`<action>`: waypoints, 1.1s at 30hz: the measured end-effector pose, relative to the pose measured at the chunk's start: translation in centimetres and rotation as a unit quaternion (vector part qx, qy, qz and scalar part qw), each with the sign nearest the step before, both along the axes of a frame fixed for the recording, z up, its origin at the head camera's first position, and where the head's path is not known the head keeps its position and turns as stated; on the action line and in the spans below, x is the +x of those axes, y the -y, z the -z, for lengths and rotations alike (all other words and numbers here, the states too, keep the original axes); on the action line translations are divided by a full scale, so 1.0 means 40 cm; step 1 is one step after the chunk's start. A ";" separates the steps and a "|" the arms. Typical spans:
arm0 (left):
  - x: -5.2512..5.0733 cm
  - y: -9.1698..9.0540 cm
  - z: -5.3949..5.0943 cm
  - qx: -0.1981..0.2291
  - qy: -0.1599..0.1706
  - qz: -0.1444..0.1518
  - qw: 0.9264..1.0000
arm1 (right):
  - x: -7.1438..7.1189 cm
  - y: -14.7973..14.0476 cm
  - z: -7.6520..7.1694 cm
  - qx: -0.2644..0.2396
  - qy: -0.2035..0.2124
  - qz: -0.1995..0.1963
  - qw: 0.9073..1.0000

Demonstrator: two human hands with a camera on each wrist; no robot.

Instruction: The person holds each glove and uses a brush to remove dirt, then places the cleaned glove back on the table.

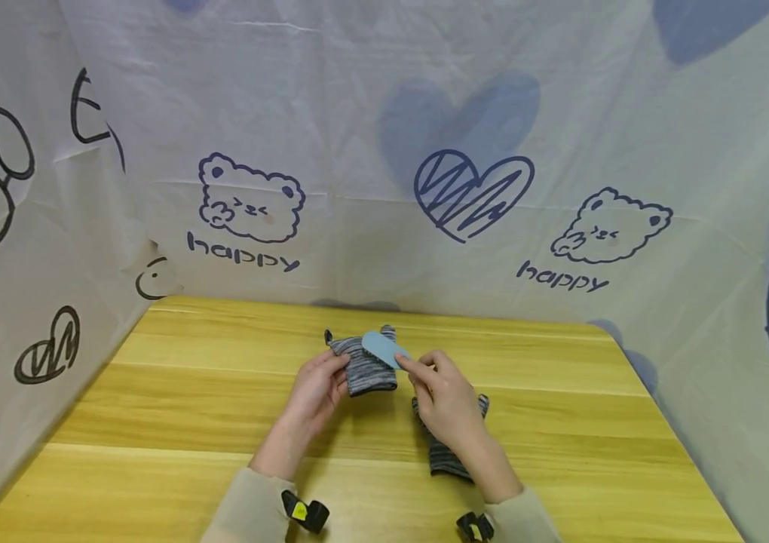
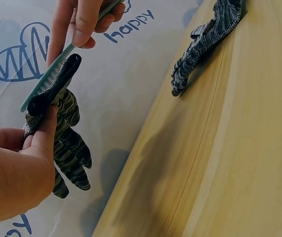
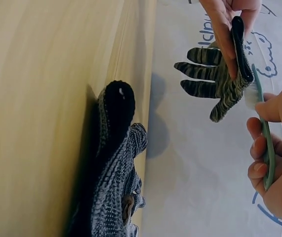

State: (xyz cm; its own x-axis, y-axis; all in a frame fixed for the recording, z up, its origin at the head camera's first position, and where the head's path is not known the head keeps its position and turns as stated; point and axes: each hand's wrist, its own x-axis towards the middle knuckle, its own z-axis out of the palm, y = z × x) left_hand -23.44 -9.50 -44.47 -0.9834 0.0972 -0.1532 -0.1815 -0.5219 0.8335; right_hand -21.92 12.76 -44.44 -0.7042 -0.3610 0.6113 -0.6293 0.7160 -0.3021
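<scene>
My left hand (image 1: 317, 388) holds a striped glove (image 1: 371, 380) above the surface (image 1: 188, 407). My right hand (image 1: 452, 403) grips a brush (image 1: 381, 348), its bristles turned toward that glove. A second glove (image 1: 448, 459) lies below my right hand.

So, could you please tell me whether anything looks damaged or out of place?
Nothing stands out: the left hand holds a striped grey-and-black knitted glove, the right hand holds a rounded pale blue-green brush close to it, and a matching glove lies on the yellow wood-grain table.
</scene>
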 end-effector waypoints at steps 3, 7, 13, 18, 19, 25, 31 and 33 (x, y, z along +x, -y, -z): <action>0.000 -0.003 0.001 0.007 -0.002 -0.001 1.000 | -0.001 -0.003 0.000 -0.003 0.003 0.009 1.000; 0.000 -0.004 0.003 0.008 -0.002 -0.002 1.000 | -0.003 -0.005 0.000 -0.005 0.001 0.022 1.000; 0.000 -0.004 0.002 0.004 -0.002 0.002 1.000 | -0.008 -0.013 -0.002 -0.023 -0.014 0.048 0.998; 0.000 -0.002 0.001 0.005 -0.002 -0.002 1.000 | -0.012 -0.019 -0.005 -0.039 -0.018 0.058 0.997; 0.001 -0.001 0.001 0.004 -0.002 -0.002 1.000 | -0.012 -0.020 -0.005 -0.042 -0.018 0.057 0.997; 0.000 -0.001 0.000 -0.001 -0.001 0.002 1.000 | -0.003 -0.013 -0.010 -0.046 -0.014 0.024 0.999; 0.000 -0.004 0.000 0.005 -0.003 -0.001 1.000 | 0.005 0.001 -0.008 -0.015 -0.003 -0.011 1.000; 0.000 -0.004 0.000 0.006 -0.004 -0.002 1.000 | 0.006 0.003 -0.007 -0.008 0.009 -0.008 1.000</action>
State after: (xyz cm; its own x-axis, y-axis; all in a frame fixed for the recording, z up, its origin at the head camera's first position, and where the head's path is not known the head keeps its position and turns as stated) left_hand -23.42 -9.32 -44.47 -0.9850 0.0948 -0.1444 -0.1728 -0.5318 0.8291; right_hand -21.67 12.66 -44.16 -0.7089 -0.3634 0.6045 -0.6355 0.7009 -0.3239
